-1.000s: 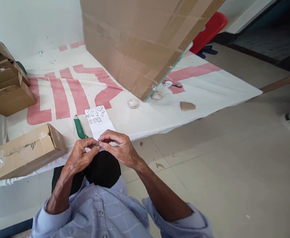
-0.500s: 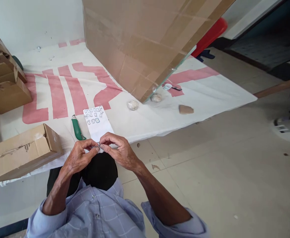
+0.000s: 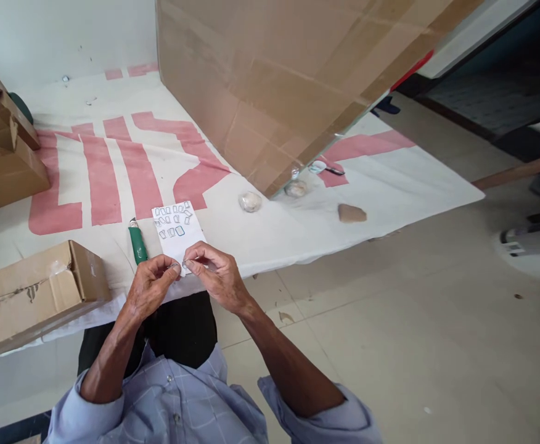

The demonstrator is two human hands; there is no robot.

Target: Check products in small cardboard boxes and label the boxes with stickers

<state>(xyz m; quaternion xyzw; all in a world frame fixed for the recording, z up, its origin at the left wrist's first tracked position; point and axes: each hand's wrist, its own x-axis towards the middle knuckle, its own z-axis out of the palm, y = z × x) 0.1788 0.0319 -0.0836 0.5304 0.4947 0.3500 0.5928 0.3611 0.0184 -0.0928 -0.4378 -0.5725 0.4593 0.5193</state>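
Note:
Both hands are pinched close together over the near end of a white paper sheet (image 3: 184,243). My left hand (image 3: 150,282) has thumb and forefinger pressed together; what lies between them is too small to name. My right hand (image 3: 219,274) pinches a small greyish piece, whose kind I cannot make out. Rows of small rectangular outlines, apparently wire-like or drawn, cover the far part of the sheet. Just left of the paper, beyond my left hand, a green-handled utility knife (image 3: 137,243) lies on the tablecloth (image 3: 261,240).
A large taped cardboard sheet (image 3: 270,86) stands on the table. Cardboard boxes (image 3: 34,293) are at the left. Two clear-wrapped round lumps (image 3: 250,201), a brown flat piece (image 3: 352,213) and a magnifying glass (image 3: 319,166) lie to the right. Tiled floor (image 3: 390,333) lies beyond the table edge.
My hands have drawn slightly apart, where before their fingertips met. The camera view has shifted a little; the knife and the paper lie as before.

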